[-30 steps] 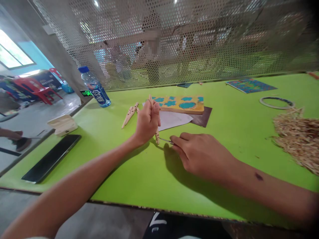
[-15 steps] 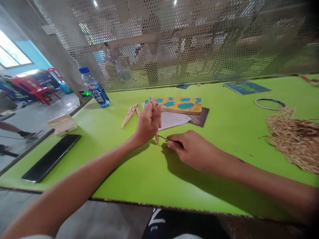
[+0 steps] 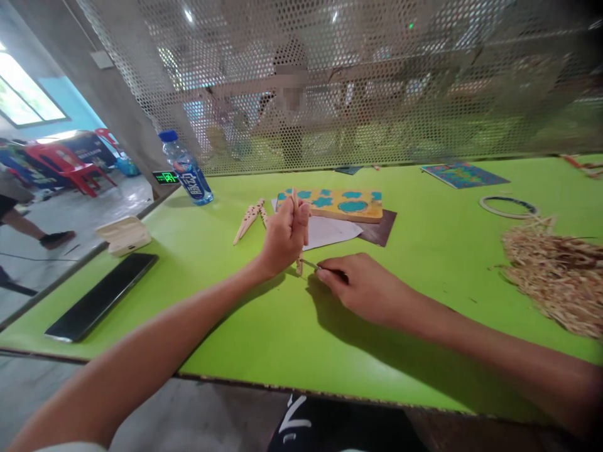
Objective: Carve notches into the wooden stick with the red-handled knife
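My left hand (image 3: 286, 236) is closed around a narrow, pale wooden stick (image 3: 299, 267), held roughly upright; its top pokes out above the fist and its notched lower end shows below. In my right hand (image 3: 360, 282) a thin metal tool (image 3: 311, 264) is pinched, and its tip meets the stick's lower end. Most of the tool's handle is hidden by the fingers. Left of my left hand lie pale, pointed wooden pieces (image 3: 249, 221) with dark holes. Behind the hands, a yellow board with teal shapes (image 3: 377, 210) rests on white paper (image 3: 332, 233) and a dark brown sheet (image 3: 384, 229).
On the green table (image 3: 264, 333) lie a black phone-like slab (image 3: 103, 296), an open cream case (image 3: 123, 235), a water bottle (image 3: 188, 176), a ring (image 3: 509, 206), a heap of wood shavings (image 3: 556, 273) and a patterned card (image 3: 464, 174). A perforated screen (image 3: 367, 119) borders the back.
The whole view has shifted slightly. Both hands keep their grips, with the tool's tip still at the stick's lower end. At far left, a person's leg and shoe show more fully.
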Available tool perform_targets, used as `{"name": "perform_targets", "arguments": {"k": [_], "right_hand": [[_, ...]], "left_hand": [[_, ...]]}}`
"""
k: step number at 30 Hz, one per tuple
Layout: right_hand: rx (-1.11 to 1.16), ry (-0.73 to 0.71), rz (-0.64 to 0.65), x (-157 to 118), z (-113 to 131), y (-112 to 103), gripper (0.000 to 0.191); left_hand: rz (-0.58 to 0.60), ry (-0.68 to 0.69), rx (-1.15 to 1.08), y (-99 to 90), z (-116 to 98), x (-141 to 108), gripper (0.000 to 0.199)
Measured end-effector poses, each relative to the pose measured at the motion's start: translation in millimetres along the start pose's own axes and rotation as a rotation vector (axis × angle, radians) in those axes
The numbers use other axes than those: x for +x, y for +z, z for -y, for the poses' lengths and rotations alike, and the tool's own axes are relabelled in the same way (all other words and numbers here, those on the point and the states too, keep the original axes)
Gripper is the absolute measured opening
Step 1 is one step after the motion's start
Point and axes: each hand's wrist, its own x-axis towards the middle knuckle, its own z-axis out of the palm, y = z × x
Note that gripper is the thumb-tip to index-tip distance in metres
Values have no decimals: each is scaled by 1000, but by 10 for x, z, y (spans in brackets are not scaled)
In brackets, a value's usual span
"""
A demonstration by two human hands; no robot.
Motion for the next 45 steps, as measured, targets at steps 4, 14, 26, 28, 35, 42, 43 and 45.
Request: {"name": "perform_targets", "arguments": {"k": [4,14,26,28,35,42,43,45], "right_hand": [[73,-1,1,-43,-59,-82,36],[-437,-54,-65,-43,82,44,30],[-289,-98,-244,-66,-307,-82,36],[-204,-96,-315,-26,-444,-164,35],[-55,-53,-668,-9,-560,-321,35],[-45,-251,-516,29,-483,-239,27],[-48,-245,-477,40,-489,-240,20],[-55,-212,-420,57,-507,-262,21]], "left_hand": [[-1,-23,0,-20,45,-6,34],[9,1,22,22,0,23,35],[243,-287,122,-221,73,112,20],[402,-335,130,-277,13,136,13],[897,-485,27,-391,-53,102,20],[881,-512,-146,-284,-91,33,30],[879,-508,-157,-275,-126,34,29],[880,-500,-170,-278,-198,49,28]]}}
